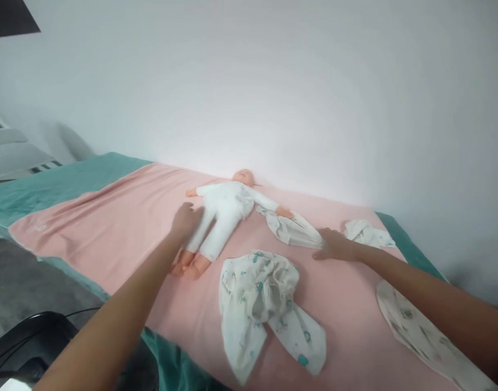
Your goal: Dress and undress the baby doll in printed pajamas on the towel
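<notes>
A baby doll (226,201) in a white top and long white trousers lies on its back, head by the wall and bare feet toward me. My left hand (186,221) is beside the doll's thigh, fingers apart and holding nothing; whether they touch the leg I cannot tell. My right hand (336,244) grips the end of a white cloth garment (291,229), pulled into taut folds. The doll's outstretched hand (284,212) lies at the upper edge of that cloth. Nearer me, a crumpled baby garment (260,293) with green prints rests on the bedding.
A pink sheet (110,233) covers the teal bedding (69,179). More white cloth (366,233) lies beyond my right hand, and a printed baby garment (415,326) under my right forearm. A black object with cables (32,342) stands at lower left. The wall (273,81) bounds the back.
</notes>
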Demonstrator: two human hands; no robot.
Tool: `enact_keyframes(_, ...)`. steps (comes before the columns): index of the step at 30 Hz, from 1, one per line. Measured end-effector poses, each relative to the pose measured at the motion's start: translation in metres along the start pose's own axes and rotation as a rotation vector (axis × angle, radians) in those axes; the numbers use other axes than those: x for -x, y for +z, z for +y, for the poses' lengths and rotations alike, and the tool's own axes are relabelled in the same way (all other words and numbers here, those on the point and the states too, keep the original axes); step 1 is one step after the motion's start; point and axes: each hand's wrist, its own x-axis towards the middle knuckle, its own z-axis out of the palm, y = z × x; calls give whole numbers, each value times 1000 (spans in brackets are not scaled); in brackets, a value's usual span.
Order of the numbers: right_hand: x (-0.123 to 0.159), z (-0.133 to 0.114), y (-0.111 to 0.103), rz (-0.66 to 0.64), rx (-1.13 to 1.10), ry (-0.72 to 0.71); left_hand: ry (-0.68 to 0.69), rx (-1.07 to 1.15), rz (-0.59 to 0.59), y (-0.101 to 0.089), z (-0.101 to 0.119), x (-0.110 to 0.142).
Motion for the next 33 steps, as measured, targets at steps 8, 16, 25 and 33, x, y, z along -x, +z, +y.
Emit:
enact_keyframes(8, 14, -43, 18, 252, 177, 163, 558, -39, -359, 7, 61, 142)
enact_keyframes(16, 48, -77, -10, 193, -10, 113, 861, -343, -433, 52, 69, 236)
enact_keyframes(25, 114, -81, -52, 60, -377, 2, 478, 509, -466, 11, 132, 200)
enact_keyframes(33, 126, -102, -72, 116, -1113, -103, 623, 1102, -559, -67, 227, 195)
